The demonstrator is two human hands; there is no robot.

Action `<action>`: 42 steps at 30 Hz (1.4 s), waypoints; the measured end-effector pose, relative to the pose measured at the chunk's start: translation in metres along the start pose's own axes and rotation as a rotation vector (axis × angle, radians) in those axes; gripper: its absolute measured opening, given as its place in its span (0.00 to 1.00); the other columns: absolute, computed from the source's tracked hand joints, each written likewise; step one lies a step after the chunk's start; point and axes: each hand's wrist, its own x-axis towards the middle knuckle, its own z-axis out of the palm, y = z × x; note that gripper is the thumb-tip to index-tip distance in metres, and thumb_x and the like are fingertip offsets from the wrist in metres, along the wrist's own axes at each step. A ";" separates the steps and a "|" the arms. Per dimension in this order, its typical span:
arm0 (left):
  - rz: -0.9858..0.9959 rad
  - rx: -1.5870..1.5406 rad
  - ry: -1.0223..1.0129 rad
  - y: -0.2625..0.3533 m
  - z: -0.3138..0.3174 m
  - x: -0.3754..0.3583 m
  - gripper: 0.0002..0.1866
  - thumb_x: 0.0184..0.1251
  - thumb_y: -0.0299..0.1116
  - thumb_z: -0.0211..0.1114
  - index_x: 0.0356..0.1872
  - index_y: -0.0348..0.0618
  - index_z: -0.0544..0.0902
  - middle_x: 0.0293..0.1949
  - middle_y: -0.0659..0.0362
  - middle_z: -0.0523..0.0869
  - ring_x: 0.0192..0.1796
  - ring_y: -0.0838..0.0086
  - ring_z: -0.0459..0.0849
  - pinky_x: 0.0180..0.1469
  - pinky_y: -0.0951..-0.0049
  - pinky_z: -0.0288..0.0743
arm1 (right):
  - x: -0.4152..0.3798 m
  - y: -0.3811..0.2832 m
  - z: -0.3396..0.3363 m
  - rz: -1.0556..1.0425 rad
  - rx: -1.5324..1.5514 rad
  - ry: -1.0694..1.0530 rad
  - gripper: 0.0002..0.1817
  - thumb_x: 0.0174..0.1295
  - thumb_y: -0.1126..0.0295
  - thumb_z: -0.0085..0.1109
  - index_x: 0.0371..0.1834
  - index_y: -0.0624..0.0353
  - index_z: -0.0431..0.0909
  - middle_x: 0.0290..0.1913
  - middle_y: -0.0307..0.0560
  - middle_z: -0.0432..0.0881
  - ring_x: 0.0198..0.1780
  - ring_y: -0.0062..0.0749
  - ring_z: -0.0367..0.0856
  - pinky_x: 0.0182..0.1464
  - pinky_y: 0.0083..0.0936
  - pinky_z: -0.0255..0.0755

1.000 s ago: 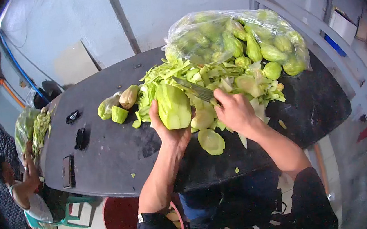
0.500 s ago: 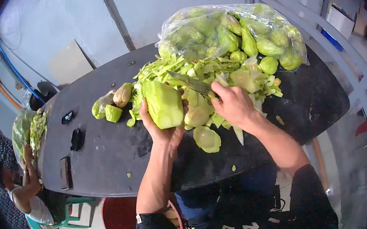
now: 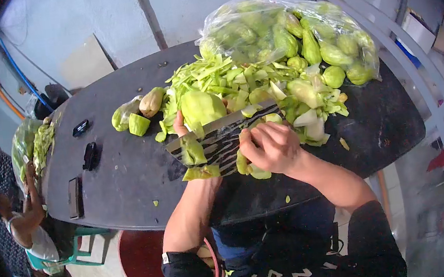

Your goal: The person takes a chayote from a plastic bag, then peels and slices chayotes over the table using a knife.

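Left forearm (image 3: 190, 218): one, bare, pointing toward 1 o'clock. Left hand (image 3: 179, 124): one, at 10 o'clock from view centre, thumb upright toward 12, remainder mostly hidden. Right forearm (image 3: 328, 178): one, bare, angled toward 10 o'clock. Right hand (image 3: 271, 146): one, at 4 o'clock from centre, knuckles uppermost, fingers curled in firm grip. Hands near each other.

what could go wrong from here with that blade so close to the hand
The broad metal knife in the right hand crosses in front of the left hand, so a slip might cut it. The rounded, pale-green vegetable could turn under the blade. Flat green slices on the blade may drop.
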 end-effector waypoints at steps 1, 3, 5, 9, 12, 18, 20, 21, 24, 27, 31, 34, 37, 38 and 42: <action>0.004 -0.004 0.002 -0.001 0.002 -0.002 0.37 0.66 0.67 0.48 0.56 0.39 0.77 0.48 0.48 0.85 0.46 0.59 0.84 0.52 0.60 0.80 | 0.000 -0.001 0.001 0.001 -0.020 -0.037 0.09 0.52 0.74 0.59 0.35 0.63 0.74 0.23 0.42 0.74 0.24 0.31 0.79 0.26 0.27 0.76; 0.038 -0.004 0.056 -0.002 0.008 -0.004 0.36 0.66 0.66 0.51 0.55 0.40 0.77 0.47 0.49 0.85 0.46 0.60 0.84 0.52 0.60 0.80 | 0.002 -0.001 0.000 0.006 -0.015 -0.042 0.08 0.52 0.74 0.59 0.35 0.63 0.74 0.23 0.42 0.74 0.24 0.31 0.79 0.26 0.26 0.76; 0.062 0.019 0.074 -0.002 0.012 -0.008 0.35 0.66 0.66 0.53 0.54 0.41 0.77 0.46 0.49 0.84 0.46 0.60 0.84 0.51 0.60 0.80 | 0.003 -0.002 -0.001 0.016 -0.011 -0.050 0.08 0.52 0.74 0.59 0.34 0.63 0.74 0.23 0.42 0.75 0.24 0.31 0.79 0.25 0.26 0.75; 0.149 0.094 0.102 -0.008 0.018 -0.007 0.34 0.64 0.65 0.58 0.53 0.42 0.77 0.44 0.51 0.84 0.45 0.62 0.84 0.51 0.61 0.81 | 0.002 0.001 -0.003 0.018 -0.014 -0.036 0.07 0.52 0.74 0.59 0.34 0.63 0.74 0.23 0.41 0.74 0.23 0.29 0.78 0.24 0.25 0.74; 0.104 0.077 0.064 -0.008 0.016 -0.008 0.33 0.64 0.64 0.58 0.53 0.43 0.77 0.44 0.52 0.84 0.44 0.62 0.84 0.50 0.62 0.81 | -0.001 -0.001 -0.002 0.012 -0.013 -0.026 0.07 0.52 0.73 0.59 0.34 0.62 0.75 0.22 0.41 0.74 0.23 0.29 0.78 0.23 0.25 0.74; 0.147 0.110 0.047 -0.009 0.014 -0.005 0.31 0.63 0.62 0.59 0.53 0.45 0.78 0.45 0.56 0.84 0.45 0.63 0.84 0.50 0.62 0.80 | -0.002 0.003 0.001 0.031 -0.072 0.001 0.06 0.53 0.72 0.58 0.33 0.60 0.74 0.21 0.40 0.73 0.22 0.28 0.78 0.23 0.25 0.74; 0.173 0.091 0.119 -0.013 0.013 -0.001 0.30 0.63 0.62 0.59 0.53 0.47 0.78 0.46 0.57 0.84 0.47 0.64 0.83 0.51 0.62 0.78 | -0.009 0.011 0.004 0.175 0.028 -0.095 0.07 0.53 0.72 0.59 0.32 0.57 0.72 0.20 0.41 0.76 0.21 0.34 0.80 0.21 0.30 0.74; 0.199 0.074 0.196 -0.015 0.014 -0.001 0.30 0.62 0.61 0.60 0.54 0.48 0.77 0.47 0.59 0.83 0.49 0.65 0.82 0.53 0.63 0.77 | -0.006 0.016 0.007 0.358 0.139 -0.124 0.09 0.52 0.73 0.60 0.32 0.56 0.70 0.21 0.44 0.78 0.21 0.40 0.82 0.21 0.36 0.75; 0.183 0.092 0.104 -0.014 0.016 -0.004 0.31 0.60 0.61 0.61 0.57 0.51 0.76 0.50 0.60 0.81 0.53 0.67 0.79 0.58 0.61 0.72 | -0.013 0.034 0.007 0.345 0.088 -0.079 0.09 0.50 0.73 0.61 0.30 0.56 0.69 0.22 0.45 0.80 0.23 0.41 0.83 0.22 0.38 0.76; 0.129 0.091 0.121 -0.015 0.013 -0.006 0.32 0.60 0.62 0.60 0.57 0.51 0.76 0.52 0.59 0.81 0.53 0.66 0.79 0.56 0.62 0.73 | -0.011 0.024 -0.006 0.324 0.141 -0.071 0.09 0.48 0.73 0.62 0.29 0.56 0.70 0.22 0.43 0.79 0.22 0.38 0.83 0.23 0.36 0.76; 0.103 0.105 0.040 -0.010 0.013 -0.006 0.33 0.59 0.63 0.58 0.54 0.46 0.79 0.43 0.56 0.85 0.47 0.61 0.83 0.54 0.59 0.76 | 0.000 0.009 -0.016 0.124 0.138 -0.009 0.10 0.45 0.71 0.63 0.29 0.57 0.72 0.21 0.39 0.76 0.22 0.31 0.81 0.23 0.30 0.76; 0.144 0.152 0.075 -0.011 0.011 -0.002 0.33 0.59 0.64 0.58 0.54 0.46 0.78 0.47 0.55 0.84 0.51 0.62 0.82 0.57 0.58 0.75 | -0.005 0.014 -0.004 0.128 0.089 0.000 0.09 0.46 0.72 0.62 0.30 0.57 0.72 0.19 0.41 0.75 0.22 0.33 0.81 0.23 0.31 0.76; 0.161 0.112 0.072 -0.014 0.016 -0.007 0.34 0.59 0.63 0.60 0.58 0.48 0.76 0.53 0.56 0.81 0.56 0.64 0.79 0.61 0.57 0.71 | -0.012 0.028 0.005 0.444 0.154 -0.090 0.11 0.45 0.75 0.62 0.29 0.56 0.69 0.19 0.44 0.76 0.22 0.42 0.81 0.25 0.37 0.77; 0.147 0.116 0.062 -0.014 0.020 -0.010 0.35 0.58 0.63 0.61 0.59 0.49 0.75 0.52 0.57 0.82 0.54 0.65 0.79 0.60 0.59 0.73 | -0.012 0.030 0.004 0.440 0.148 -0.083 0.11 0.45 0.75 0.62 0.29 0.56 0.69 0.19 0.44 0.76 0.22 0.42 0.81 0.25 0.37 0.77; 0.163 0.131 0.052 -0.014 0.014 -0.008 0.35 0.57 0.64 0.61 0.57 0.48 0.77 0.50 0.57 0.83 0.51 0.66 0.81 0.56 0.64 0.75 | -0.012 0.027 -0.008 0.381 0.208 -0.075 0.12 0.46 0.76 0.62 0.31 0.57 0.68 0.22 0.46 0.79 0.25 0.46 0.82 0.25 0.40 0.76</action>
